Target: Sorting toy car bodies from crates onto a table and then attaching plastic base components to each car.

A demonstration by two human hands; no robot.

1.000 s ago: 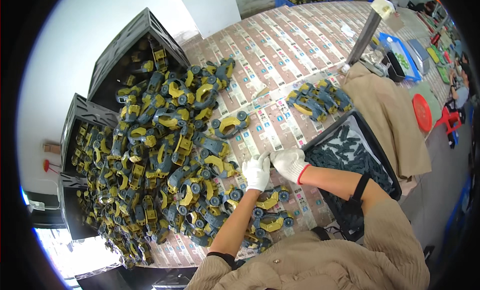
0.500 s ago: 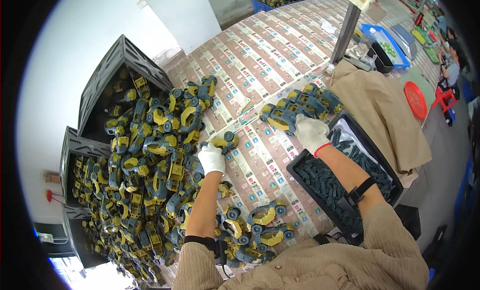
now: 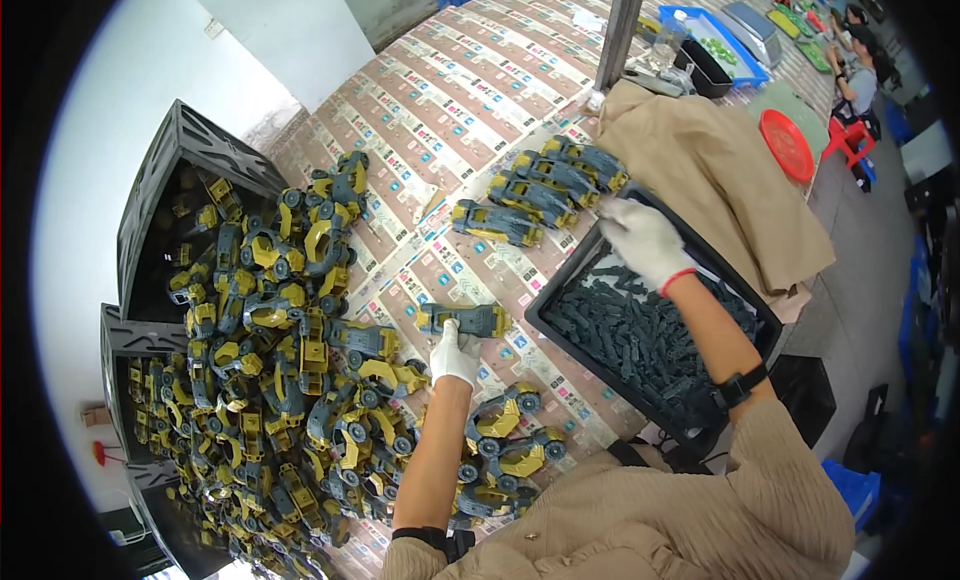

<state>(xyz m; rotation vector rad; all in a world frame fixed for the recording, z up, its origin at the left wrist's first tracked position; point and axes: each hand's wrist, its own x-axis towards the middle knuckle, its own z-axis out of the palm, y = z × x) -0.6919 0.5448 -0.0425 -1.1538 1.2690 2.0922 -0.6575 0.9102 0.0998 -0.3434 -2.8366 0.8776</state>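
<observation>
My left hand (image 3: 455, 360), in a white glove, grips a grey-and-yellow toy car (image 3: 485, 322) just above the paper-covered table. The car lies crosswise, its underside or top facing up; I cannot tell which. My right hand (image 3: 648, 245), also gloved, hangs over the far end of a black tray (image 3: 562, 342) of small dark grey plastic parts (image 3: 640, 330). Its fingertips are blurred, so whether they hold anything is unclear. Beyond the tray, several toy cars (image 3: 540, 190) stand side by side in a row.
A large heap of toy cars (image 3: 260, 380) spills from black crates (image 3: 150, 220) on the left. Brown cloth (image 3: 700, 170), a red round plate (image 3: 786, 146) and a blue bin (image 3: 715, 42) lie at the right. A post (image 3: 620, 35) rises from the table. People sit far right.
My left hand has brought a toy car away from the heap toward the middle and turned it. My right hand has moved from the row of cars to over the tray. The view has shifted.
</observation>
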